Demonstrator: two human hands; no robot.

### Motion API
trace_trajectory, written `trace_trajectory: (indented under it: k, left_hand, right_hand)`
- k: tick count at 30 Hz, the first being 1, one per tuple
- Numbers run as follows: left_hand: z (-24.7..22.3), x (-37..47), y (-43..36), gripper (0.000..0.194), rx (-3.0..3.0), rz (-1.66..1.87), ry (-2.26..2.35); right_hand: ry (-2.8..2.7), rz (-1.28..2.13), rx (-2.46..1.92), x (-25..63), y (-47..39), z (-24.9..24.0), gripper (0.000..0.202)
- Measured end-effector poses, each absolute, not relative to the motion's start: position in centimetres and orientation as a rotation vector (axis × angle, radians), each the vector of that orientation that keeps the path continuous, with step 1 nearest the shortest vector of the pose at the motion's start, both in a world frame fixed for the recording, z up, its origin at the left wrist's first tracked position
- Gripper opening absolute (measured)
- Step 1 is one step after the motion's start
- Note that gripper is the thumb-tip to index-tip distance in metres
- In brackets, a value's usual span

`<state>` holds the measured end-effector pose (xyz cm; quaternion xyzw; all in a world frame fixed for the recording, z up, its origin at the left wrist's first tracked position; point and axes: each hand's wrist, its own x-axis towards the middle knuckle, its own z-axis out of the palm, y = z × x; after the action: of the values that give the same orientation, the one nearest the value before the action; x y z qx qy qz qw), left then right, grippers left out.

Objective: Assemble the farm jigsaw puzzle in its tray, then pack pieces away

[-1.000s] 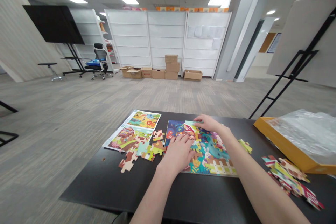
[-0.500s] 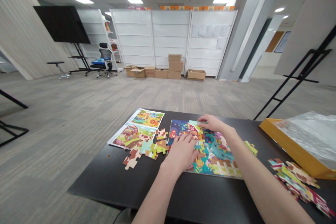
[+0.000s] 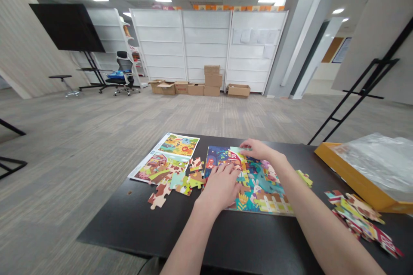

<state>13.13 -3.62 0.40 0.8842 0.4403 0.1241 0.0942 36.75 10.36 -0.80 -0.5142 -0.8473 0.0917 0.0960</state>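
Note:
A colourful puzzle board (image 3: pixel 264 182) with a rabbit and a white fence lies on the black table. My left hand (image 3: pixel 223 184) rests palm down on its left part, fingers spread over some pieces. At the board's top edge, my right hand (image 3: pixel 256 149) has its fingertips on a light green puzzle piece (image 3: pixel 237 150). A red barn piece (image 3: pixel 234 156) shows between the hands. Left of the board lie several loose pieces (image 3: pixel 180 180), partly over a printed picture sheet (image 3: pixel 180 145). One yellow-green piece (image 3: pixel 304 178) sits beyond my right forearm.
On the table's right side (image 3: pixel 274 240) is a pile of loose pieces (image 3: pixel 361 219). Behind it stands a yellow box (image 3: pixel 364 187) with clear plastic (image 3: pixel 380 165) in it. Farther off are cardboard boxes (image 3: pixel 213 80) and a black stand (image 3: pixel 351 99).
The whole view has shifted slightly, so things appear a little farther left. Both hands keep nearly the same places on the board.

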Motion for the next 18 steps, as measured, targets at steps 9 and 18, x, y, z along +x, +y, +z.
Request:
trace_trajectory:
  k: [9,18]
  left_hand:
    - [1.6,10.5,-2.5,0.033,2.460,0.547,1.199]
    - [3.5,6.4,-4.3,0.051,2.242,0.128,1.378]
  right_hand:
    - [-2.483,0.350,-1.576,36.1,9.8,0.0,0.027]
    - [-2.439,0.429,-1.641,36.0,9.3,0.7,0.044]
